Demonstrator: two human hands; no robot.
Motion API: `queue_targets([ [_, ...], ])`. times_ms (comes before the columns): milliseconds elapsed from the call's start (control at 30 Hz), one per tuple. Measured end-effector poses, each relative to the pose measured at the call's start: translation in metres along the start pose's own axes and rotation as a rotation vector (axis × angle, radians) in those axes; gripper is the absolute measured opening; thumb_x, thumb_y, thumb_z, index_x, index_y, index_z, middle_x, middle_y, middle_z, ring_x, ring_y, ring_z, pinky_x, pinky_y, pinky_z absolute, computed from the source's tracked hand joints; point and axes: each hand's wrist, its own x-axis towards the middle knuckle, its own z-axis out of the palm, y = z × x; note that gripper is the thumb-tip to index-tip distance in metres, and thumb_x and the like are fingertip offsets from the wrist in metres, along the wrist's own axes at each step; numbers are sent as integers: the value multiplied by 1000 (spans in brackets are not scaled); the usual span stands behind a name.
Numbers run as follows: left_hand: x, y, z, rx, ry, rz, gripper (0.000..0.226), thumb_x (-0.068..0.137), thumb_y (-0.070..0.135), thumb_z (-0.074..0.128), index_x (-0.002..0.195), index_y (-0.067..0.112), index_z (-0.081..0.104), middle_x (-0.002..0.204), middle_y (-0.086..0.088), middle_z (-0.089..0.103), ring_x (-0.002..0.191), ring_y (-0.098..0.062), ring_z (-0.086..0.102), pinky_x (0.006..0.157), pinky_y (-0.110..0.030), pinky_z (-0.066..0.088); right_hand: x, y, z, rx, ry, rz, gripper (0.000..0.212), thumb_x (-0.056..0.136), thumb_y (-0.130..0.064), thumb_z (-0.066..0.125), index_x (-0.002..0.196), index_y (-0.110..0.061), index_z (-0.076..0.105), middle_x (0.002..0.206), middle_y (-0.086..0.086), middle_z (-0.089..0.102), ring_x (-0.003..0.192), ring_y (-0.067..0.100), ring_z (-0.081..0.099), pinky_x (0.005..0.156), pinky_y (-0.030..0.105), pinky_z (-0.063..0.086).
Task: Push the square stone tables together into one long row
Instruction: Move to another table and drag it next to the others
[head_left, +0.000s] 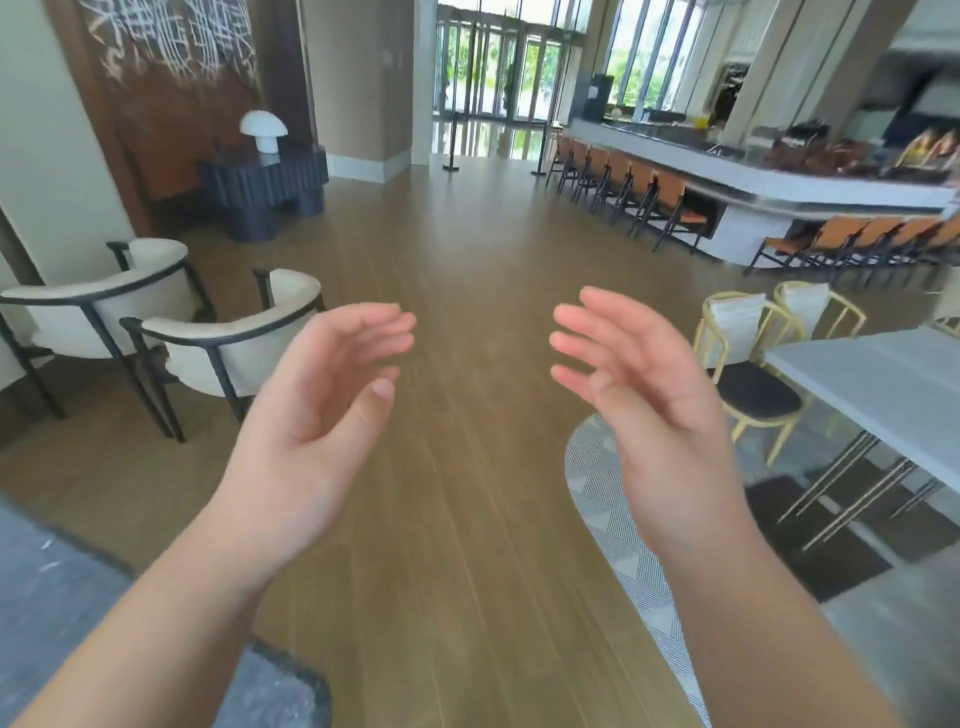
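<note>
A pale stone table (878, 379) on thin metal legs stands at the right edge of the head view, only partly in frame. My left hand (317, 395) and my right hand (644, 384) are raised in front of me over the wooden floor, palms turned toward each other, fingers apart and slightly curled. Both hold nothing and touch nothing. The table is well to the right of my right hand.
Two cream armchairs (234, 343) with black frames stand at the left. Yellow-framed chairs (748, 364) sit beside the table, on a patterned rug (618, 525). A bar counter (753, 182) with orange stools runs along the right back. A dark console (265, 192) with a lamp stands far left. A dark rug (62, 597) lies at the lower left.
</note>
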Motion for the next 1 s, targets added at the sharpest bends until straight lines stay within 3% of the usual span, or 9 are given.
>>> queue_targets([
  [200, 47, -79, -7, 63, 176, -56, 41, 92, 5, 50, 132, 15, 51, 130, 1, 62, 127, -24, 58, 107, -47, 46, 73, 90, 17, -72, -75, 13, 50, 92, 4, 43, 135, -19, 51, 134, 2, 62, 128, 19, 57, 106, 46, 48],
  [400, 105, -162, -16, 182, 263, -130, 41, 93, 5, 50, 131, 19, 51, 128, 5, 64, 126, -20, 59, 106, -37, 48, 157, 190, 15, -86, -166, -12, 51, 90, 6, 44, 134, -20, 51, 132, 0, 62, 131, 22, 54, 106, 44, 47],
  [533, 157, -219, -13, 192, 333, -223, 40, 92, 5, 51, 131, 15, 51, 129, -5, 64, 123, -24, 61, 105, -52, 47, 220, 243, 8, -3, -303, 59, 49, 94, 2, 44, 134, -24, 52, 134, -4, 62, 131, 21, 55, 106, 43, 48],
  [667, 199, -259, -23, 220, 484, -282, 41, 91, 8, 53, 131, 17, 52, 127, -9, 65, 121, -26, 62, 103, -56, 48, 280, 288, 20, 60, -504, 76, 47, 95, 2, 44, 136, -21, 50, 137, -7, 60, 132, 18, 54, 106, 36, 48],
  [733, 212, -270, -34, 261, 565, -299, 41, 90, 10, 54, 130, 19, 51, 126, -7, 65, 120, -25, 63, 103, -57, 47, 307, 315, 41, 80, -547, 97, 48, 95, 2, 44, 137, -20, 49, 137, -7, 60, 132, 18, 54, 106, 36, 47],
  [867, 209, -281, -75, 418, 649, -380, 39, 96, 3, 51, 133, 16, 49, 124, 2, 65, 122, -19, 61, 102, -45, 50, 343, 359, 114, 197, -645, 156, 44, 94, 2, 45, 135, -14, 49, 134, -1, 62, 128, 22, 57, 104, 41, 49],
  [1000, 200, -298, -140, 504, 756, -455, 45, 96, -8, 51, 134, 16, 48, 123, 5, 65, 121, -17, 62, 101, -45, 52, 365, 390, 208, 249, -796, 145, 42, 93, 2, 45, 132, -15, 51, 128, 0, 63, 124, 24, 59, 102, 39, 50],
])
